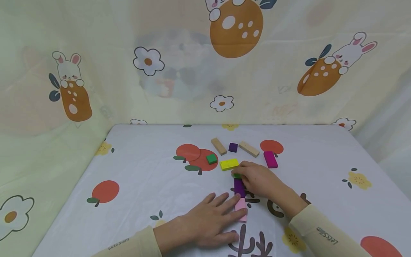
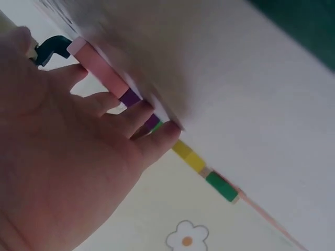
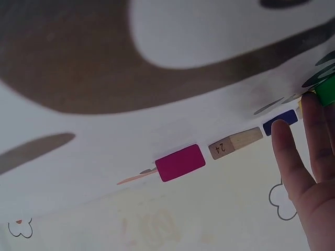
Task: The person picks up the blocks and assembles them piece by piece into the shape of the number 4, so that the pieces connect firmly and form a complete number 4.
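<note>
A pink block (image 1: 240, 203) and a purple block (image 1: 239, 186) lie end to end in a line on the table. My left hand (image 1: 210, 221) rests with its fingers spread, the fingertips on the pink block and at the purple one. At the far end of the purple block, my right hand (image 1: 260, 180) pinches a green block (image 1: 237, 176), mostly covered by the fingers. Just beyond those fingertips is a yellow block (image 1: 229, 164). In the left wrist view the pink block (image 2: 102, 68) runs along the fingertips; the right wrist view shows part of the green block (image 3: 327, 91) by the fingers.
Farther back lie another green block (image 1: 211, 159), two plain wooden blocks (image 1: 219, 146), a small dark purple block (image 1: 233, 147) and a magenta block (image 1: 270, 159). A white printed cloth (image 1: 141, 153) covers the table, with a patterned curtain (image 1: 179, 107) behind it.
</note>
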`<act>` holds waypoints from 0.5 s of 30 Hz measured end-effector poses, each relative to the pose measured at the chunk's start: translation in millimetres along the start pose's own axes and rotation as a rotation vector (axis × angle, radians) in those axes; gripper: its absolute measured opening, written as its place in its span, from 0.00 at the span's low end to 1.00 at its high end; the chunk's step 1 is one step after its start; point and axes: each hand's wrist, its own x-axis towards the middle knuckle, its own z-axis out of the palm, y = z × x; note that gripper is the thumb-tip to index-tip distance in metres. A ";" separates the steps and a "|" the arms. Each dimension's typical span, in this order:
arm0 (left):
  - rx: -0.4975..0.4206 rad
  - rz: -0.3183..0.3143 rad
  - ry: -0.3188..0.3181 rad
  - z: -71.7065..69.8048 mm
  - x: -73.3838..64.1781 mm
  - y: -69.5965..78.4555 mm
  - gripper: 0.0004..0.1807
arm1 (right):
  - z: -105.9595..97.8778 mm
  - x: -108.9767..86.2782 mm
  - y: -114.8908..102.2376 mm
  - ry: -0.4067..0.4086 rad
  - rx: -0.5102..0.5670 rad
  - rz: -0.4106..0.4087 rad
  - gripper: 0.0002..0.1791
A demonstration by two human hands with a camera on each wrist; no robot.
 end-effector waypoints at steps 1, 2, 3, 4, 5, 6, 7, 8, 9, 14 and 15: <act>-0.009 -0.002 -0.005 -0.5 1.1 -0.4 0.36 | 0.1 -0.2 0.2 -0.001 0.001 0.003 0.16; -0.018 -0.004 -0.009 -1.3 2.3 -1.0 0.36 | 0.0 -0.4 0.4 -0.001 0.003 0.003 0.16; -0.024 -0.005 -0.014 -2.3 3.4 -1.7 0.36 | 0.1 -0.6 0.7 -0.001 0.007 0.005 0.16; -0.031 -0.005 -0.016 -3.5 4.6 -2.4 0.36 | 0.2 -0.9 1.1 0.000 0.011 0.007 0.16; -0.035 -0.002 -0.013 -4.6 5.7 -3.2 0.35 | 0.2 -1.2 1.6 0.002 0.017 0.009 0.16; -0.035 0.005 -0.007 -5.9 6.7 -4.0 0.35 | 0.4 -1.4 2.4 0.006 0.020 0.010 0.16; -0.032 0.013 0.003 -6.9 7.5 -4.9 0.34 | 0.6 -1.5 3.2 0.008 0.023 0.013 0.17; -0.024 0.021 0.017 -8.0 8.1 -5.6 0.34 | 0.2 -1.8 4.2 0.014 0.026 0.008 0.17; -0.013 0.030 0.032 -8.8 8.8 -6.2 0.33 | 0.1 -2.2 5.2 0.018 0.028 0.007 0.18; 0.029 0.050 0.101 -11.9 11.7 -8.7 0.28 | -2.4 -4.7 10.3 0.052 0.024 0.001 0.19; 0.028 0.047 0.106 -12.7 12.7 -8.9 0.28 | -3.2 -5.7 11.1 0.062 0.023 0.008 0.18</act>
